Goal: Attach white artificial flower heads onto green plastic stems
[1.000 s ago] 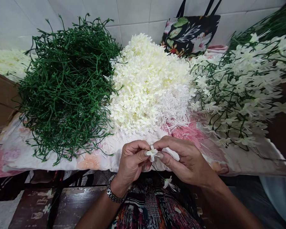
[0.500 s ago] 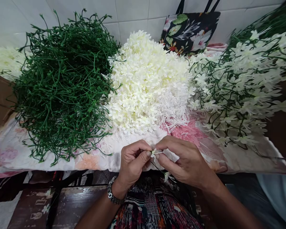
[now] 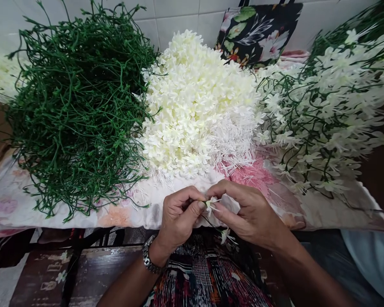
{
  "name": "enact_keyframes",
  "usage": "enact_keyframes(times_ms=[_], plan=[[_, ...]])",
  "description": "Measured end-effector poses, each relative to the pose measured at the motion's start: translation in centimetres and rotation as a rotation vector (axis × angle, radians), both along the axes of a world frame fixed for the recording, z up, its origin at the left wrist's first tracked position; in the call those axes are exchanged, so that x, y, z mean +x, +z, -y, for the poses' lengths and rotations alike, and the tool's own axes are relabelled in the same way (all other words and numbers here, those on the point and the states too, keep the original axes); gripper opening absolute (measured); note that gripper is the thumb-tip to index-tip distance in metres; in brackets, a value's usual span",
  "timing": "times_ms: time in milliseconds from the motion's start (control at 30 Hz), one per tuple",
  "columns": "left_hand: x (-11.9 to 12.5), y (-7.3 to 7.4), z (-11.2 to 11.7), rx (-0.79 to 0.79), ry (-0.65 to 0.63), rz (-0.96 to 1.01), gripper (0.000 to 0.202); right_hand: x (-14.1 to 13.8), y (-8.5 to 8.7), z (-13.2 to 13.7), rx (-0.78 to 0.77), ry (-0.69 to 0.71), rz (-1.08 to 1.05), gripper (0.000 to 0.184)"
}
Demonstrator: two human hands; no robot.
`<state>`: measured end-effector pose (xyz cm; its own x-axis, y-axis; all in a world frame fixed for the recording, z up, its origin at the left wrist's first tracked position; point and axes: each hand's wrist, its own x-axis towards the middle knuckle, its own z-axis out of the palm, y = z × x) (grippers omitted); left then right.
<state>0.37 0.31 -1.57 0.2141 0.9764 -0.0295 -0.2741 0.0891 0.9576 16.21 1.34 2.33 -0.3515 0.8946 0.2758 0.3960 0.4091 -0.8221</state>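
My left hand (image 3: 178,217), with a metal watch on its wrist, and my right hand (image 3: 248,213) meet at the front edge of the cloth-covered table. Both pinch a small white plastic flower (image 3: 210,205) between thumb and forefinger. A thin green stem (image 3: 211,224) hangs from it, with another white flower (image 3: 225,236) lower down over my lap. Behind my hands lies a heap of loose cream-white flowers (image 3: 198,102). A tangled pile of bare green stems (image 3: 77,106) lies to the left.
Finished green sprays bearing white flowers (image 3: 326,106) are piled at the right. A floral cloth (image 3: 121,213) covers the table. A dark flowered bag (image 3: 256,34) leans on the tiled wall. More cream flowers (image 3: 0,76) sit at the far left.
The flower in my fingertips has turned from face-on to edge-on and is more hidden by my fingers. The view has tipped slightly, so the piles sit higher in the picture.
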Motion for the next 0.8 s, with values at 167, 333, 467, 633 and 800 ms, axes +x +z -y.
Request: enact_keyframes(times_ms=[167, 333, 467, 633, 800], plan=[[0.1, 0.1, 0.1, -0.068, -0.017, 0.065, 0.019, 0.3, 0.0, -0.1, 0.133, 0.058, 0.010, 0.013], [0.1, 0.3, 0.1, -0.132, -0.066, 0.080, 0.019, 0.3, -0.3, 0.0, 0.204, 0.095, 0.010, 0.020], [0.1, 0.3, 0.1, -0.090, -0.069, 0.043, 0.016, 0.2, -0.5, 0.2, 0.191, 0.095, 0.005, 0.011], [0.0, 0.5, 0.0, -0.045, -0.056, 0.016, 0.015, -0.1, -0.6, 0.4, 0.206, 0.057, 0.037, 0.006], [0.2, 0.8, 0.0, -0.011, -0.032, -0.028, 0.015, -0.7, -1.3, 0.7, 0.170, -0.035, 0.012, 0.009]])
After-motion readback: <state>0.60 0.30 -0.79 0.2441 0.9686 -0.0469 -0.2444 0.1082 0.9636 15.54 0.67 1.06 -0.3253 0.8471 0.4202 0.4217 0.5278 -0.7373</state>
